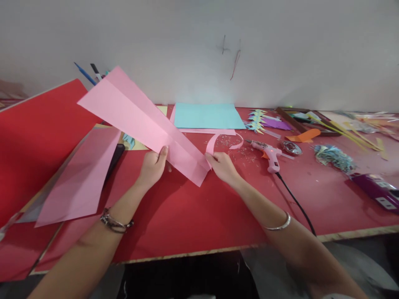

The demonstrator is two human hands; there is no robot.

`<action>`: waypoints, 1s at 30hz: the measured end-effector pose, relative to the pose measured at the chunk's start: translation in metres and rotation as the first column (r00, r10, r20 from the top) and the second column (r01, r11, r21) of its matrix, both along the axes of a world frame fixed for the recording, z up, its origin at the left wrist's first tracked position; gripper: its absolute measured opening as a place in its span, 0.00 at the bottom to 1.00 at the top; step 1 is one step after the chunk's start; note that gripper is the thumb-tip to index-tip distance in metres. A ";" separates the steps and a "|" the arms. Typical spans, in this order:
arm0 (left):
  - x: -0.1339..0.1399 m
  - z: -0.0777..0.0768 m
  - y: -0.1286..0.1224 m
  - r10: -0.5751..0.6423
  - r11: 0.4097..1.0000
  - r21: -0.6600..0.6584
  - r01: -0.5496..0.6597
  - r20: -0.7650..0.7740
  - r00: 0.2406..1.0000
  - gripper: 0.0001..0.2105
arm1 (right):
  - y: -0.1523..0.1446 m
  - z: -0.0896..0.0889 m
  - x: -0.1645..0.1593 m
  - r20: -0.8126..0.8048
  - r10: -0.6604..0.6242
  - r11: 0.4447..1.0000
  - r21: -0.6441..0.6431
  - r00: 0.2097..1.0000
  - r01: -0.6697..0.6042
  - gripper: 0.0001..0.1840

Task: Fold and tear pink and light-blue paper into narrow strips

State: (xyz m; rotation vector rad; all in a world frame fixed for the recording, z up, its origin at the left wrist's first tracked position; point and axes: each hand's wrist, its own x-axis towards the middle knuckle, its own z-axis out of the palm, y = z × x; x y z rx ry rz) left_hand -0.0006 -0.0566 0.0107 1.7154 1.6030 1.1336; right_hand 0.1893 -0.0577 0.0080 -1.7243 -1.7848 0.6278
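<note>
A creased sheet of pink paper (137, 118) is held up at a slant above the red table. My left hand (153, 166) grips its lower edge, thumb on top. At the sheet's right end, my right hand (222, 166) pinches a narrow pink paper strip (212, 143) that curls up and away to the right. The strip's lower end meets the corner of the sheet; whether they are still joined there I cannot tell. Behind the hands lie light blue sheets (208, 116) with pink paper under them.
A pink glue gun (269, 153) with a black cord lies to the right, near paper scraps and a small dish (291, 147). Farther right are a bundle of cut strips (335, 158) and a purple object (377, 189). On the left, a red board (40, 137) leans beside another pink sheet (81, 178).
</note>
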 end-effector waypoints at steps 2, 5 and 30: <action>-0.001 0.000 0.001 0.005 1.000 0.009 -0.006 0.022 1.000 0.25 | 0.001 -0.001 0.002 -0.028 -0.002 1.000 0.003 1.000 0.002 0.20; -0.003 0.002 0.003 0.047 0.999 -0.005 -0.046 0.066 0.997 0.24 | 0.003 -0.001 0.005 -0.041 -0.012 1.000 -0.008 0.999 0.012 0.19; -0.023 -0.003 0.025 0.298 0.947 -0.161 -0.278 0.762 0.574 0.10 | -0.009 0.041 0.019 0.088 0.444 0.895 -0.080 0.892 -0.438 0.09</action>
